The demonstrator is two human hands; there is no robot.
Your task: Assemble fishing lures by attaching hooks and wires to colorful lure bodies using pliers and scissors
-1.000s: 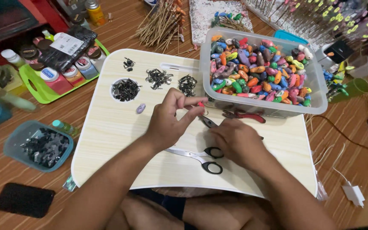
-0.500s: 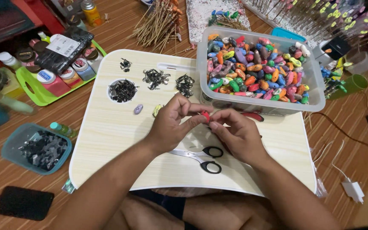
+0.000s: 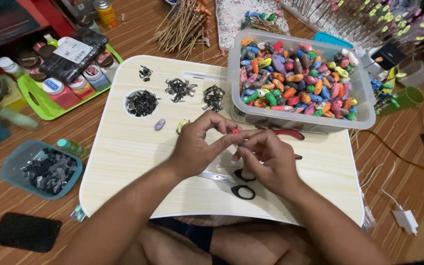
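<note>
While both hands [image 3: 236, 147] pinch a small piece, colourful beads fill the clear tub [image 3: 364, 118].

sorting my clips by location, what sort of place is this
Probably a home craft spot on a wooden floor. A person sits at a low lap desk, beside a clear tub of coloured beads, a bundle of thin sticks and small paint jars.
</note>
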